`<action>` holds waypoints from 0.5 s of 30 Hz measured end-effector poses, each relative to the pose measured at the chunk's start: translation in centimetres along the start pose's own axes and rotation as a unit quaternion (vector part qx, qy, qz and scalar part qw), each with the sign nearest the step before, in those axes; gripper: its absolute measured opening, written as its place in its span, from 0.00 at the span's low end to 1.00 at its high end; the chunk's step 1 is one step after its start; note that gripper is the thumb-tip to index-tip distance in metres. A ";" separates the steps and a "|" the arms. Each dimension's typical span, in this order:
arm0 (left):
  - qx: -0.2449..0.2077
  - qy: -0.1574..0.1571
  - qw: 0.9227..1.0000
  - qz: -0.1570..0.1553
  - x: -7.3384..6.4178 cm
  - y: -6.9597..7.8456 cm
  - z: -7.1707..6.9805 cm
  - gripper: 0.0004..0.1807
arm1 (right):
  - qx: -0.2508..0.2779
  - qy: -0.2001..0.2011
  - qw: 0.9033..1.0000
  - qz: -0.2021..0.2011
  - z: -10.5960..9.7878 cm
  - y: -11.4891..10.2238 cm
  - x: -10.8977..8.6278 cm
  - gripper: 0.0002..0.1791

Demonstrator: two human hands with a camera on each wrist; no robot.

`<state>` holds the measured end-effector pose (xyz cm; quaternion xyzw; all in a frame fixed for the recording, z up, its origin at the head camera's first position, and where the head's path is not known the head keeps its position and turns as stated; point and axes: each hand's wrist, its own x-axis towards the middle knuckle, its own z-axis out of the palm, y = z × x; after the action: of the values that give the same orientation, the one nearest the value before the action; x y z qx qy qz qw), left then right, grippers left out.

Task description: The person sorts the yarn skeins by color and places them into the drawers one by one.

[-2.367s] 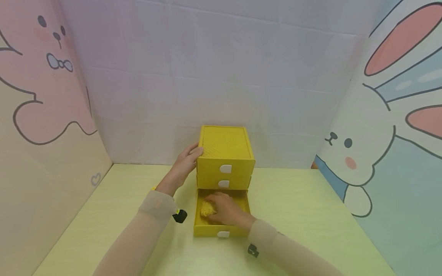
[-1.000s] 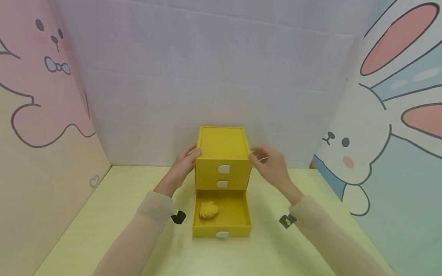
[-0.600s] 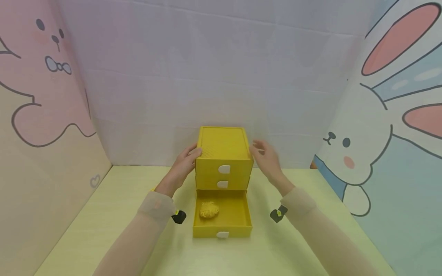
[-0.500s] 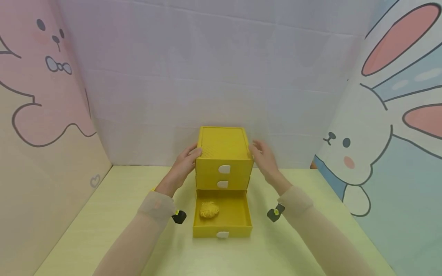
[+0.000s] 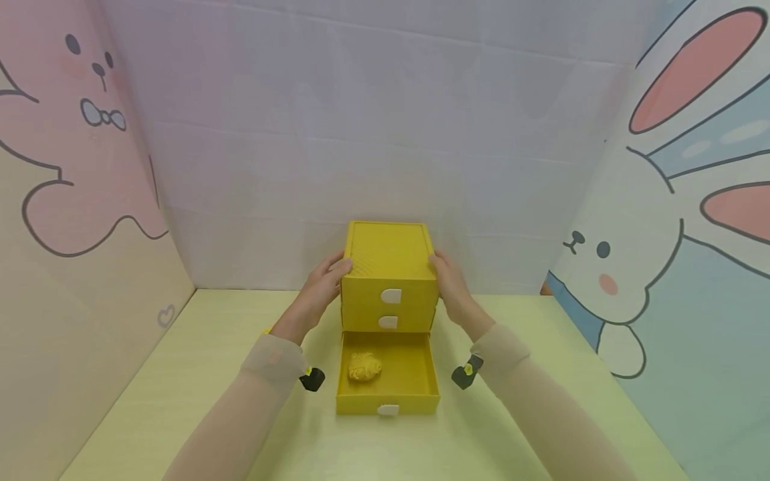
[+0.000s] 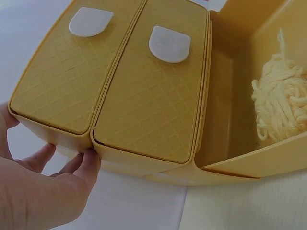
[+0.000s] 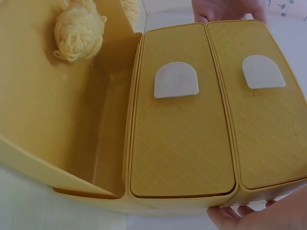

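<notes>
A yellow drawer cabinet (image 5: 391, 250) stands against the back wall. Its two upper drawers are closed, and its bottom drawer (image 5: 400, 403) is pulled out. Inside this drawer, at the left, lies a tangled bundle of yellow yarn (image 5: 363, 367), also seen in the left wrist view (image 6: 280, 98). My left hand (image 5: 317, 294) holds the cabinet's left side near the top front corner, fingertips (image 6: 88, 160) bent against the side wall. On the opposite side, my right hand (image 5: 454, 287) holds the cabinet's right side, its thumb at the top edge. Neither hand touches the yarn.
White tabs (image 5: 391, 296) mark each drawer front. A pale table (image 5: 180, 394) supports the cabinet. Behind it hangs a white sheet wall (image 5: 385, 133), flanked by side panels with a cartoon bear (image 5: 90, 167) and a cartoon rabbit (image 5: 637, 267).
My right hand has left the yarn in the drawer, risen to the cabinet's right side and moved in against it. My left hand stays on the left side; the drawer stays out.
</notes>
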<state>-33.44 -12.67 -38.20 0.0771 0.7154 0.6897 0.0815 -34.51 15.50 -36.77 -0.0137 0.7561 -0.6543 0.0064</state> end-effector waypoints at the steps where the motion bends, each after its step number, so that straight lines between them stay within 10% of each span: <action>1: 0.001 0.000 1.000 -0.001 0.0 0.0 0.0 0.40 | 0.007 -0.004 1.000 0.002 0.0 0.1 0.1 0.34; 15: 0.003 -0.003 1.000 0.000 -0.1 0.0 0.0 0.40 | 0.033 -0.035 0.999 -0.008 -0.4 1.3 0.0 0.37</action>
<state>-33.32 -12.73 -38.23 0.0790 0.7174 0.6871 0.0831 -34.53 16.05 -38.03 -0.0425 0.7336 -0.6777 0.0281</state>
